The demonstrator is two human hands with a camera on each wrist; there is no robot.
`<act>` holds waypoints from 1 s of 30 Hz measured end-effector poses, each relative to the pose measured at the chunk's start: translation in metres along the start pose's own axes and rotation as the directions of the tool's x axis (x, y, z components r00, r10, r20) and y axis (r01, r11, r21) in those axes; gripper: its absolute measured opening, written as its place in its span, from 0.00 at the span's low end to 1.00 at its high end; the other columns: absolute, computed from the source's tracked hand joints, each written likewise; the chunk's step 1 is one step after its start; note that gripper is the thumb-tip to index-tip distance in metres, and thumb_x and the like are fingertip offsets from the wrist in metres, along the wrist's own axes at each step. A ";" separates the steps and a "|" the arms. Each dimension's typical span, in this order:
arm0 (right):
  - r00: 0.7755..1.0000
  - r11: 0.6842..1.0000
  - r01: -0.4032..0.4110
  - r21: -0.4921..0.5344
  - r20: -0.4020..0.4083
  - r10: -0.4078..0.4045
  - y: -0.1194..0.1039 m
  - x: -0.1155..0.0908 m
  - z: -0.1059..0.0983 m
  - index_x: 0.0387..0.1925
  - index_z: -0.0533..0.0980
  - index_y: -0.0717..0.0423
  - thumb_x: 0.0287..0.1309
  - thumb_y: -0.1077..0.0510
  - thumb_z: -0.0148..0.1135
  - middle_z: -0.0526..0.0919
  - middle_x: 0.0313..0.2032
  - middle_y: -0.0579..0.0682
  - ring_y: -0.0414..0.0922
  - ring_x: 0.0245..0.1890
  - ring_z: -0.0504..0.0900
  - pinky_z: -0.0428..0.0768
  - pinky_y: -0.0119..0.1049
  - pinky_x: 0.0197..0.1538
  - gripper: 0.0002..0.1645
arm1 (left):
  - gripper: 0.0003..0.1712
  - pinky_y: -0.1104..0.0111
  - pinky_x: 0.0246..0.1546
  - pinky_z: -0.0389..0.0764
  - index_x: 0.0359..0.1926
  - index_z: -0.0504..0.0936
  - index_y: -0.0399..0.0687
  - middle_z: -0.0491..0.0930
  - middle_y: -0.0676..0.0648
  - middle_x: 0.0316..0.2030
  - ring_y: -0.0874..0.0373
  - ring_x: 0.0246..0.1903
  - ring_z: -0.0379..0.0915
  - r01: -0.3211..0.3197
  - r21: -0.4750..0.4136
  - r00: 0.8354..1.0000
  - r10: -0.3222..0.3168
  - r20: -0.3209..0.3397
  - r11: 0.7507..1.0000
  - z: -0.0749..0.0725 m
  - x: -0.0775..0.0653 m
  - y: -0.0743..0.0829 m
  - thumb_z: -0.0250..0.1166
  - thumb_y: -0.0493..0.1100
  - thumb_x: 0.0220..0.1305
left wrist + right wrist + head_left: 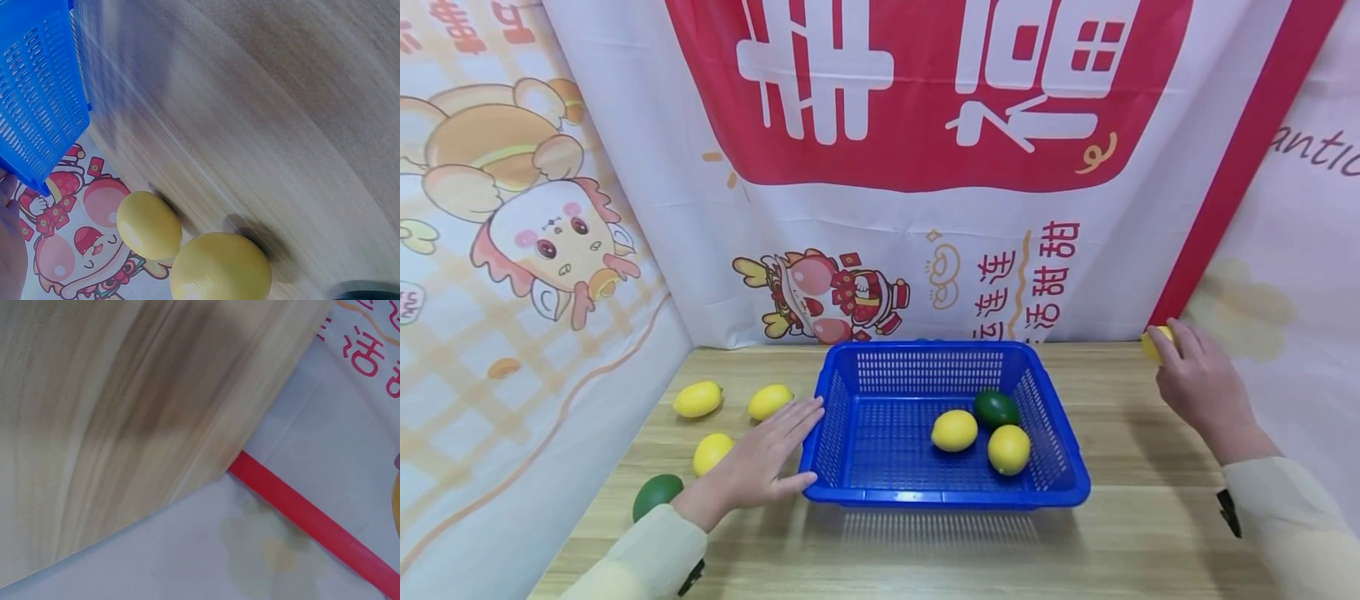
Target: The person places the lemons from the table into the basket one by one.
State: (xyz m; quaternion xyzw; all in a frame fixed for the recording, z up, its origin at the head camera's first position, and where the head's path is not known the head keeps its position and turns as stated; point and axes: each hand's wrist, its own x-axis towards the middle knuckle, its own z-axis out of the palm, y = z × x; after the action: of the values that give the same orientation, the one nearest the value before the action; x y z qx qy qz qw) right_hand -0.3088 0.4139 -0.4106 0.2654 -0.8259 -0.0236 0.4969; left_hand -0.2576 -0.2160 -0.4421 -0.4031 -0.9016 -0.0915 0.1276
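In the head view, my right hand point(1201, 383) grips a yellow lemon point(1156, 344) above the table's far right corner. A blue plastic basket point(940, 497) with mesh sides stands mid-table. Inside, toward its right end, lie two lemons point(954, 431) and a dark green oval fruit point(996, 409). My left hand point(760, 467) rests its straight fingers on the basket's left rim, thumb spread toward the front corner. The left wrist view catches part of that hand point(10, 244) beside the basket wall point(40, 87). Only a sliver of the held lemon point(396, 503) appears in the right wrist view.
Left of the basket are three lemons point(697, 399) on the wooden table point(1135, 533). Another green fruit point(657, 495) lies near the left sleeve. Printed cloth point(887, 217) hangs along the back edge, with more cloth point(512, 333) at both sides.
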 end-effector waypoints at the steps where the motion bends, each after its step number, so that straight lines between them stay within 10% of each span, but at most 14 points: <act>1: 1.000 1.000 -0.001 -0.001 0.011 0.001 -0.001 0.001 -0.001 0.52 0.72 0.71 0.43 0.71 0.56 0.74 0.49 0.74 0.71 0.44 0.76 0.77 0.64 0.46 0.29 | 0.47 0.50 0.68 0.56 0.73 0.57 0.38 0.53 0.42 0.73 0.48 0.72 0.46 -0.003 0.000 1.000 0.003 -0.003 1.000 0.000 0.000 0.000 0.58 0.63 0.64; 30: 0.994 0.999 0.024 0.044 0.103 -0.028 -0.038 0.046 -0.008 0.55 0.72 0.69 0.30 0.74 0.70 0.73 0.49 0.72 0.67 0.44 0.76 0.80 0.61 0.44 0.40 | 0.47 0.51 0.69 0.55 0.72 0.57 0.35 0.54 0.40 0.73 0.45 0.72 0.47 -0.042 0.028 0.999 0.043 -0.030 0.999 0.002 -0.001 -0.002 0.59 0.61 0.64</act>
State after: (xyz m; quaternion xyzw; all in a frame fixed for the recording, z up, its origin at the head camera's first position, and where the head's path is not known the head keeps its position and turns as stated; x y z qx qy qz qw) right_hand -0.3034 0.3616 -0.3807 0.2851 -0.8473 -0.0260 0.4474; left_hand -0.2586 -0.2170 -0.4439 -0.4188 -0.8919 -0.0828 0.1488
